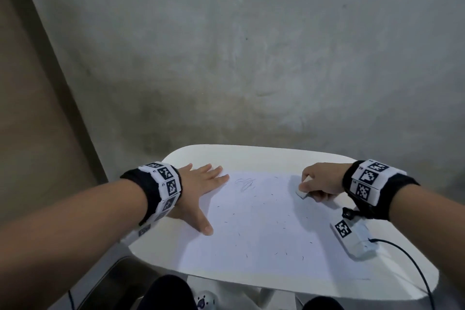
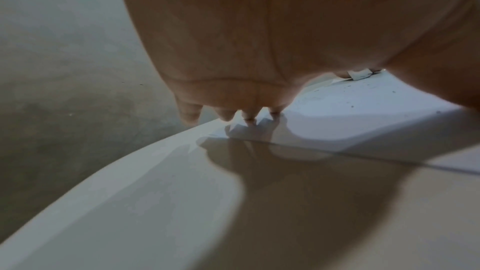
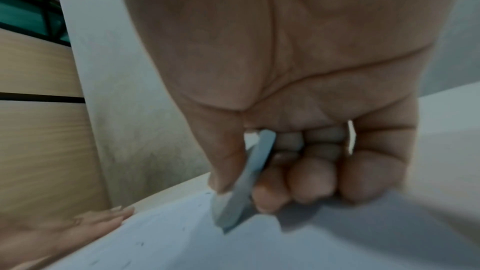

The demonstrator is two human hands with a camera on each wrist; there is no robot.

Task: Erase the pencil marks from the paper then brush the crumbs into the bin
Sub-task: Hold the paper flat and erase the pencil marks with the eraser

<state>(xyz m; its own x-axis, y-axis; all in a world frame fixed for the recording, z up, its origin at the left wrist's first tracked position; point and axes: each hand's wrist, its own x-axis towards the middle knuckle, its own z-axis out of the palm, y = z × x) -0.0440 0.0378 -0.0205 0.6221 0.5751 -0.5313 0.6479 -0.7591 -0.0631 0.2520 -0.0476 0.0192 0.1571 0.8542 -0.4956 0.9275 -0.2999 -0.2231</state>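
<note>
Head view: left hand [image 1: 198, 189] lies flat, fingers spread, on paper [image 1: 254, 229]; right hand [image 1: 319, 184] pinches an eraser [image 1: 301, 193] against it.

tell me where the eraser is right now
The eraser is pinched in the right hand, its tip on the paper near the far right corner in the head view, across the sheet from the flat left hand.

Paper [image 1: 254, 229] on table [image 1: 392, 282]
</note>
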